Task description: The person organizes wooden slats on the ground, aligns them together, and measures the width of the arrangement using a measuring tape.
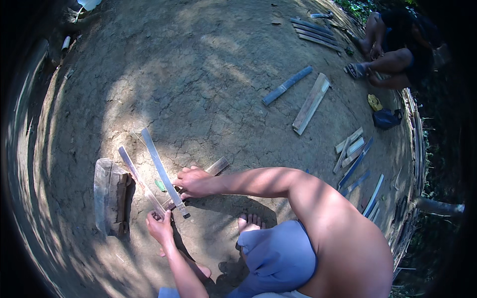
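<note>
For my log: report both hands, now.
Left hand: closed, holding the near end of a long slat.
Right hand: on a crosswise slat; grip cannot be told.

A wide fisheye on the person's head looks down — close above the bent knee (280, 251), ground (189, 89) spreading beyond.

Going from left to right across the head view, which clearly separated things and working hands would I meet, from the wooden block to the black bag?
Wooden block, left hand, right hand, dark stick, short pale wood pieces, black bag.
</note>
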A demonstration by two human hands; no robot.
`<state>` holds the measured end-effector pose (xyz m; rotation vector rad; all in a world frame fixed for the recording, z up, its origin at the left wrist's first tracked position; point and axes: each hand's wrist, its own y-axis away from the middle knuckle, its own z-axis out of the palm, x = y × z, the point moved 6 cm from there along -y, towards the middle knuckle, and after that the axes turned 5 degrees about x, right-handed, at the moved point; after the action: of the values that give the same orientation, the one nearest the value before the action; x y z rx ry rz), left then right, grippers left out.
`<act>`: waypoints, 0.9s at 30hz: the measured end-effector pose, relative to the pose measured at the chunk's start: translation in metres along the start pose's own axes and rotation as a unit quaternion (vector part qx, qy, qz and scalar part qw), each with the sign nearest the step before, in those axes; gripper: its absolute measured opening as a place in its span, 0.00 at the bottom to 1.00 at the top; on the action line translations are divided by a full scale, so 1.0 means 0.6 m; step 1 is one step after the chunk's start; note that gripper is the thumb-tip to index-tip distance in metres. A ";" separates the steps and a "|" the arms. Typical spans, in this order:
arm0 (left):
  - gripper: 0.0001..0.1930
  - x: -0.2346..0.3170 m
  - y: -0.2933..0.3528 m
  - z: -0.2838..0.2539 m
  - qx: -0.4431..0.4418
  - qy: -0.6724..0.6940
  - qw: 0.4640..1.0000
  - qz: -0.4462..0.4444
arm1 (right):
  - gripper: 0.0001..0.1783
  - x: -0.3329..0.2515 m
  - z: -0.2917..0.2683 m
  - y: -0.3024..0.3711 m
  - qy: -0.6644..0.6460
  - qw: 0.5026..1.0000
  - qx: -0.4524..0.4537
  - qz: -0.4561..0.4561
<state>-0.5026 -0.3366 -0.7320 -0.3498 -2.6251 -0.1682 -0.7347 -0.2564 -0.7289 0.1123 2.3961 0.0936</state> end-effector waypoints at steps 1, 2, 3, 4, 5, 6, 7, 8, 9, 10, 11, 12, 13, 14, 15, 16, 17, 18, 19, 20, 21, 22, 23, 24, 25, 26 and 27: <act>0.29 -0.001 0.000 -0.009 -0.010 0.028 0.999 -0.030 | 0.21 -0.007 0.014 0.009 0.011 0.999 -0.019 -0.029; 0.29 -0.004 -0.001 -0.005 -0.013 0.014 1.000 -0.020 | 0.20 -0.004 0.019 0.014 0.018 0.999 -0.020 -0.037; 0.28 -0.011 -0.003 0.001 -0.016 0.000 1.000 -0.013 | 0.19 0.003 0.023 0.018 0.026 0.998 -0.022 -0.046; 0.28 -0.012 -0.008 -0.009 -0.014 -0.017 1.000 -0.010 | 0.19 -0.004 0.024 0.014 0.031 0.997 -0.025 -0.063; 0.28 -0.014 -0.004 -0.005 -0.034 0.015 0.998 -0.044 | 0.16 -0.002 0.022 0.018 0.032 0.997 -0.037 -0.065; 0.28 -0.017 0.000 -0.003 -0.043 0.001 0.998 -0.051 | 0.23 -0.010 0.013 0.020 0.042 0.993 -0.103 -0.044; 0.29 0.002 0.004 -0.016 -0.049 0.005 0.997 -0.059 | 0.17 -0.007 0.020 0.022 0.043 0.992 -0.113 -0.033; 0.31 0.023 0.014 -0.011 -0.064 0.014 0.996 -0.054 | 0.19 0.008 0.017 0.036 0.056 0.991 -0.122 -0.031; 0.33 0.034 0.018 -0.008 -0.064 0.040 0.996 -0.057 | 0.22 0.011 0.004 0.042 0.055 0.990 -0.125 -0.021; 0.33 0.021 0.025 -0.002 -0.060 0.043 0.995 -0.067 | 0.24 0.000 -0.011 0.034 0.036 0.989 -0.145 -0.008; 0.33 0.020 0.029 0.005 -0.070 0.042 0.993 -0.080 | 0.26 0.000 -0.028 0.027 0.012 0.991 -0.130 0.012; 0.33 0.018 0.029 0.008 -0.075 0.047 0.992 -0.091 | 0.27 0.003 -0.023 0.008 -0.036 0.992 -0.109 0.057; 0.33 0.001 0.034 0.013 -0.080 0.059 0.990 -0.104 | 0.27 0.006 -0.011 -0.004 -0.081 0.986 -0.092 0.110; 0.33 -0.003 0.033 0.017 -0.086 0.077 0.987 -0.109 | 0.27 0.011 -0.010 -0.016 -0.119 0.976 -0.070 0.167; 0.31 -0.010 0.034 0.015 -0.094 0.071 0.986 -0.118 | 0.27 0.006 -0.002 -0.031 -0.127 0.972 -0.067 0.185; 0.30 -0.012 0.032 0.016 -0.083 0.070 0.988 -0.112 | 0.27 0.005 0.001 -0.047 -0.131 0.967 -0.058 0.209; 0.29 -0.013 0.030 0.015 -0.073 0.067 0.990 -0.104 | 0.27 0.005 0.002 -0.058 -0.136 0.962 -0.046 0.234; 0.29 -0.013 0.027 0.013 -0.064 0.064 0.991 -0.094 | 0.27 0.008 0.009 -0.065 -0.144 0.958 -0.036 0.246; 0.27 -0.005 0.023 0.009 -0.056 0.069 0.992 -0.085 | 0.27 0.013 0.015 -0.070 -0.151 0.954 -0.024 0.259; 0.27 -0.002 0.018 0.010 -0.056 0.082 0.992 -0.075 | 0.27 0.018 0.019 -0.073 -0.159 0.949 -0.012 0.274; 0.26 0.003 0.010 0.009 -0.057 0.095 0.992 -0.064 | 0.20 0.023 0.025 -0.076 -0.184 0.937 0.008 0.298; 0.26 0.006 0.006 0.011 -0.058 0.109 0.991 -0.056 | 0.18 0.027 0.034 -0.076 -0.237 0.920 -0.010 0.313; 0.26 0.007 0.005 0.017 -0.073 0.129 0.987 -0.068 | 0.16 0.031 0.042 -0.077 -0.289 0.899 -0.028 0.327; 0.26 0.009 0.005 0.024 -0.088 0.150 0.981 -0.080 | 0.13 0.034 0.051 -0.076 -0.339 0.876 -0.044 0.340; 0.27 0.013 0.006 0.030 -0.103 0.171 0.975 -0.093 | 0.07 0.036 0.055 -0.074 -0.383 0.862 -0.027 0.331; 0.26 0.021 0.006 0.032 -0.099 0.168 0.977 -0.082 | 0.07 0.045 0.057 -0.070 -0.403 0.851 -0.015 0.337; 0.26 0.030 0.008 0.034 -0.096 0.165 0.979 -0.070 | 0.07 0.054 0.058 -0.066 -0.422 0.839 -0.002 0.343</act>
<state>-0.5257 -0.3244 -0.7413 -0.1806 -2.3078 -0.4873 -0.7372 -0.2908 -0.7801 0.8296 1.3742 0.3099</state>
